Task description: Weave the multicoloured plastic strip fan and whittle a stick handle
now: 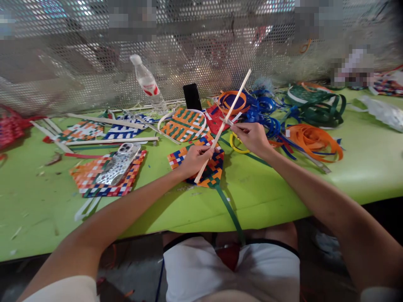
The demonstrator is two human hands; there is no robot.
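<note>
My left hand (197, 160) is closed round the lower part of a pale flat strip (234, 100), which slants up to the right. A small, thin pale tool (227, 122) is pinched in my right hand (252, 136), its tip touching the strip near the middle; what kind of tool it is cannot be made out. Under my left hand lies a woven piece (215, 170) of orange, blue and white bands on the green table (267, 205). From its lower corner a green band (229, 208) runs over the table's front edge.
Woven pieces (183, 125) and a patterned phone (119, 163) lie to the left. A bottle (147, 84) and a black phone (192, 97) stand by the perforated metal panel (201, 54). Coils of blue, green and orange band (311, 140) lie at the right.
</note>
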